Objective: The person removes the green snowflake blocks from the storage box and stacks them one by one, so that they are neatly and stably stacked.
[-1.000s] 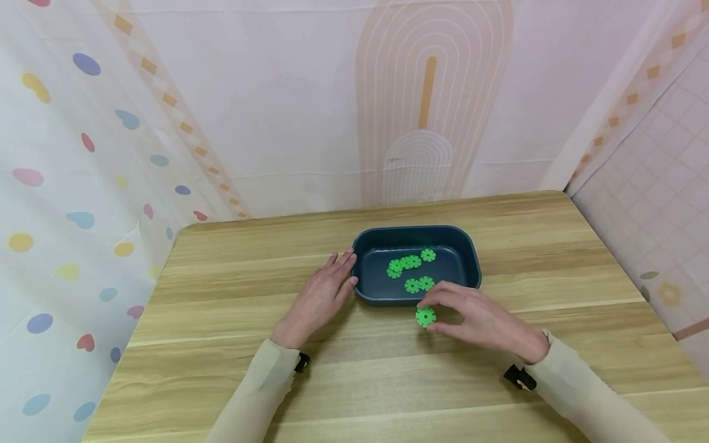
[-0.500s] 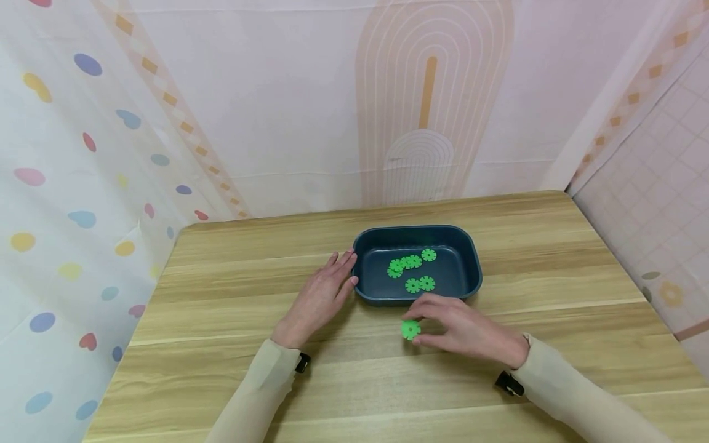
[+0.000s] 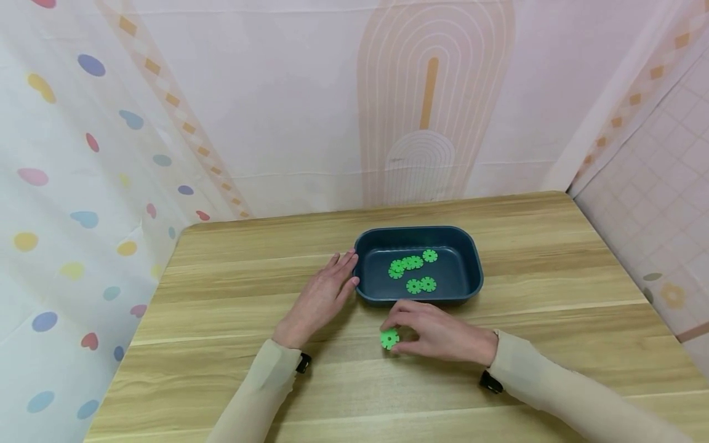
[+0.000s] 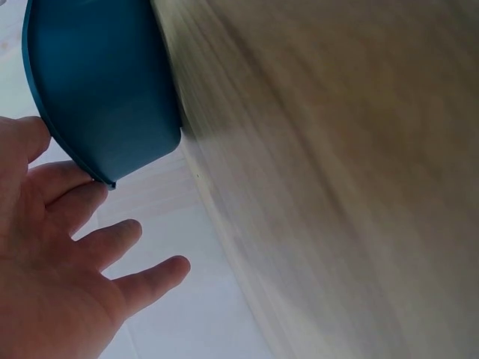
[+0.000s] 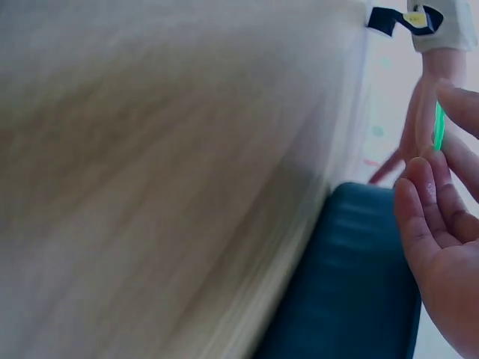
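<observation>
My right hand (image 3: 434, 332) pinches a green notched plastic disc (image 3: 389, 339) between thumb and fingers, in front of the dark blue tray (image 3: 473, 280). Seen from the right wrist, the disc (image 5: 438, 127) shows edge-on between thumb and fingertips. My left hand (image 3: 318, 301) rests with extended fingers against the tray's left end. From the left wrist, fingertips of that hand (image 4: 67, 247) touch the rim of the tray (image 4: 105, 90), and the other fingers spread loosely. Several similar green discs (image 3: 414, 286) lie inside the tray, some overlapping in a row.
The tray stands on a wood-grain table (image 3: 249, 277). Behind the table hangs a patterned cloth (image 3: 277, 111), with more cloth along the left and right sides. Each wrist wears a small black device (image 3: 491, 382) at the sleeve.
My right hand has moved left and toward me with the disc, from the tray's front rim to the table area before it. The left hand and tray stay in place.
</observation>
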Demonstrator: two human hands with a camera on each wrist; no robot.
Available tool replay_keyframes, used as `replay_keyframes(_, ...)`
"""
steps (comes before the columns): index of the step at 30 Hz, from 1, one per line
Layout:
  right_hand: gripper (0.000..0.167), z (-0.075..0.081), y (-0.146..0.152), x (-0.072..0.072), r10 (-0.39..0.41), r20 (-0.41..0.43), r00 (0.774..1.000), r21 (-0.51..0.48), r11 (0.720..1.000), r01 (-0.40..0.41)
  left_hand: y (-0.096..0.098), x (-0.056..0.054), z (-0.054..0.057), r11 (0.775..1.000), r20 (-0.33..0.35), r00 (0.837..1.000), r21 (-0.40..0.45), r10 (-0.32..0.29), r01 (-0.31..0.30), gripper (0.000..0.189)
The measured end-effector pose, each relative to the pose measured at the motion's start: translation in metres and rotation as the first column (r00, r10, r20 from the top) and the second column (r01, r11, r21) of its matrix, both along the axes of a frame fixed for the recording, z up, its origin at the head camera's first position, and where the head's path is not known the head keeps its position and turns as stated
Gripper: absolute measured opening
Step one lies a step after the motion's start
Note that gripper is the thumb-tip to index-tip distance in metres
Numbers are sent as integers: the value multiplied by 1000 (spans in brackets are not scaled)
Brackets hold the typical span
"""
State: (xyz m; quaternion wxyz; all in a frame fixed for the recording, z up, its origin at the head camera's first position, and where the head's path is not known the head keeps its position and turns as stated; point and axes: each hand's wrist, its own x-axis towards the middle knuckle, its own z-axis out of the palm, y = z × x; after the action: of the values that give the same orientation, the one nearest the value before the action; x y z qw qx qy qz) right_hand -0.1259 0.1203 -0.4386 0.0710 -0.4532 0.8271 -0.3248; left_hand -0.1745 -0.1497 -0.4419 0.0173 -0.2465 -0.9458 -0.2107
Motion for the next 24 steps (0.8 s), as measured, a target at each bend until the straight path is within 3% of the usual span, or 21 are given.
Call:
replay_keyframes(11,26,-12,-14,-3,30,141,990,49,998,-37,0,1,1,1000,13,1000,6,4,-4,54)
replay_keyframes(24,26,-16,-13,-11,26,172,985,134,990,-50,-1,0,1,1000,24,1000,6,2,-2,54)
